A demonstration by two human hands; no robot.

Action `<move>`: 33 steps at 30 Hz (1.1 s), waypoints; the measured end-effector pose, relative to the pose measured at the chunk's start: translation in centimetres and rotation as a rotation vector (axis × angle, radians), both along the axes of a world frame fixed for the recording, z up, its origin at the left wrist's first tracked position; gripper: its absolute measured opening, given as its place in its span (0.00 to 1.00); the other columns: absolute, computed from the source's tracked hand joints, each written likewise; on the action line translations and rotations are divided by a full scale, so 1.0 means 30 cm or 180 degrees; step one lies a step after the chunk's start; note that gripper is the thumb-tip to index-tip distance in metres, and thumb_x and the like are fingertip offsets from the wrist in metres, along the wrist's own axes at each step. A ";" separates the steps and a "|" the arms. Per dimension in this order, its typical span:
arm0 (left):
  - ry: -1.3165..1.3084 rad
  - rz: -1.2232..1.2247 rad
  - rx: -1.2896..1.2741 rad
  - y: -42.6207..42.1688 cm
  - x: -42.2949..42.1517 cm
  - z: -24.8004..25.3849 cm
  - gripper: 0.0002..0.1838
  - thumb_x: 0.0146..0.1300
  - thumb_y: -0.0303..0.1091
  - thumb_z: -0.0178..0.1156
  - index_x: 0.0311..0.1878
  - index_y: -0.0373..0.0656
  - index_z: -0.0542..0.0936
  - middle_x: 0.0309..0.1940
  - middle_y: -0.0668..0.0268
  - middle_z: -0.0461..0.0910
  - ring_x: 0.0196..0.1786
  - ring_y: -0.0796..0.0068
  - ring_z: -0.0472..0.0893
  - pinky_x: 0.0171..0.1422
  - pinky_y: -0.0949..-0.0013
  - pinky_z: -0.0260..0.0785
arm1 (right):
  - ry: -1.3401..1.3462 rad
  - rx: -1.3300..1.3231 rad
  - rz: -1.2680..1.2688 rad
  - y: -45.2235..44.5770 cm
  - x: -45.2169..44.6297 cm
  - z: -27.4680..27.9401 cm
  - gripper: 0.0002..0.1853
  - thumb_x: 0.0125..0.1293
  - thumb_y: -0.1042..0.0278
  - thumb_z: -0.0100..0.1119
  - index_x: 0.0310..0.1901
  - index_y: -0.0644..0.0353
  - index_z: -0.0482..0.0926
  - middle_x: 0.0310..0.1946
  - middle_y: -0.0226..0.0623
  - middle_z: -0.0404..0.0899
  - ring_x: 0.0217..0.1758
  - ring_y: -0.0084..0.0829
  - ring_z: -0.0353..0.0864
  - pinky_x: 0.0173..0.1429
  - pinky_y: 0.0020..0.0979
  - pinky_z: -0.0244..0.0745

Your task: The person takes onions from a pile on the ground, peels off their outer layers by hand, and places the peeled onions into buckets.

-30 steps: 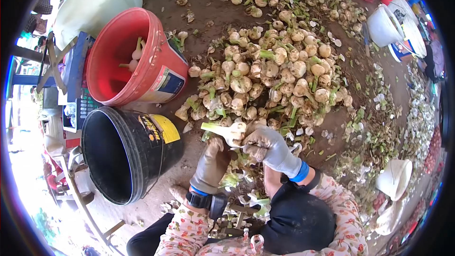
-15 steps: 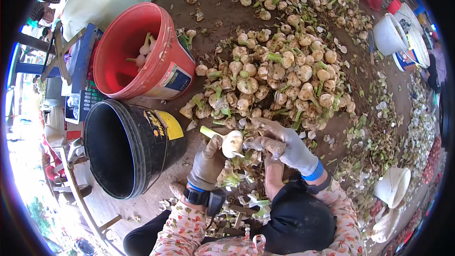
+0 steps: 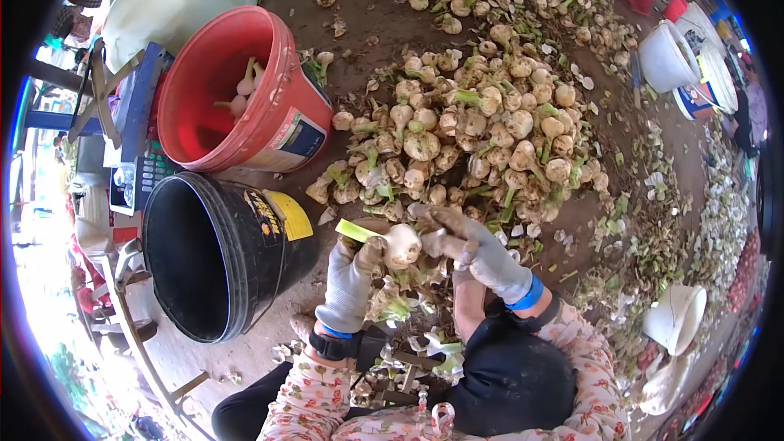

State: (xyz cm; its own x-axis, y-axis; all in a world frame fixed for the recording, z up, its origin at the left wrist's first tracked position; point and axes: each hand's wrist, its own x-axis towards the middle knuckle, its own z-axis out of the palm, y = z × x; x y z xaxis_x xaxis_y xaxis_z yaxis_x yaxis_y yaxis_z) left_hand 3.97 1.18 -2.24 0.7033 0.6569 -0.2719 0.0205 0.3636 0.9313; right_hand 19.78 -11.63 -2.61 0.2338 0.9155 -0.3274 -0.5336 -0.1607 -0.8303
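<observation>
A pale garlic bulb [image 3: 402, 247] with a cut green stem is held by my gloved left hand [image 3: 353, 273], whose fingers grip it where the stem meets the bulb. The stem points up and left. My gloved right hand [image 3: 480, 253] is just right of the bulb, its fingers curled together; what they hold, if anything, is too small to make out. A large heap of garlic bulbs [image 3: 490, 131] with soil on them lies beyond both hands. Peeled skins and green scraps [image 3: 396, 306] lie beneath the hands.
At the left, a red bucket [image 3: 282, 73] holds a few bulbs, and a black bucket [image 3: 237, 261] lies tilted below it. A blue scale [image 3: 151, 167] stands behind them. White buckets [image 3: 665, 57] stand at the upper right, and a white container [image 3: 676, 318] lies lower right.
The bulb looks whiter than a second ago, when brown outer skin was on it. My left hand has turned around the stem, and my right hand's fingers have shifted beside the bulb.
</observation>
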 end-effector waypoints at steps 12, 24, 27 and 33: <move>0.0327 0.0180 -0.0239 -0.019 0.014 -0.023 0.10 0.65 0.30 0.57 0.48 0.40 0.77 0.37 0.71 0.78 0.38 0.84 0.75 0.44 0.77 0.69 | -0.3520 0.1309 -0.0053 0.009 0.000 -0.030 0.12 0.49 0.79 0.61 0.37 0.59 0.74 0.30 0.39 0.73 0.31 0.43 0.73 0.34 0.34 0.68; 0.0297 0.0379 -0.1270 0.007 0.004 -0.052 0.14 0.69 0.37 0.53 0.49 0.35 0.75 0.42 0.61 0.79 0.44 0.71 0.79 0.52 0.69 0.72 | -0.3100 0.1656 0.0520 0.011 -0.014 -0.050 0.19 0.48 0.75 0.65 0.44 0.56 0.76 0.35 0.40 0.75 0.38 0.45 0.76 0.40 0.38 0.71; -0.0556 0.0443 -0.2214 0.031 -0.019 -0.078 0.17 0.72 0.39 0.46 0.53 0.35 0.72 0.48 0.58 0.77 0.53 0.66 0.76 0.61 0.64 0.67 | -0.1280 0.0811 0.0556 -0.006 -0.024 0.020 0.15 0.53 0.77 0.61 0.45 0.59 0.75 0.37 0.39 0.77 0.40 0.42 0.77 0.44 0.37 0.72; -0.0533 0.0704 -0.1416 0.116 -0.102 0.030 0.16 0.68 0.40 0.51 0.54 0.42 0.72 0.49 0.60 0.77 0.53 0.67 0.76 0.61 0.61 0.68 | -0.3856 0.1071 0.1310 0.016 -0.033 -0.044 0.23 0.59 0.50 0.61 0.51 0.56 0.74 0.43 0.43 0.76 0.49 0.43 0.77 0.53 0.39 0.72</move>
State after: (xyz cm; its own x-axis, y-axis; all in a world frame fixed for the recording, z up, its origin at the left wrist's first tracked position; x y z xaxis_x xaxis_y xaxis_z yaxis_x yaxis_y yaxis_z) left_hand 0.90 4.66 -1.33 0.6185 0.6413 -0.4541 -0.2375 0.7034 0.6699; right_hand 18.78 -11.15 -3.92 -0.0971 0.9845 0.1463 0.6072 0.1750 -0.7750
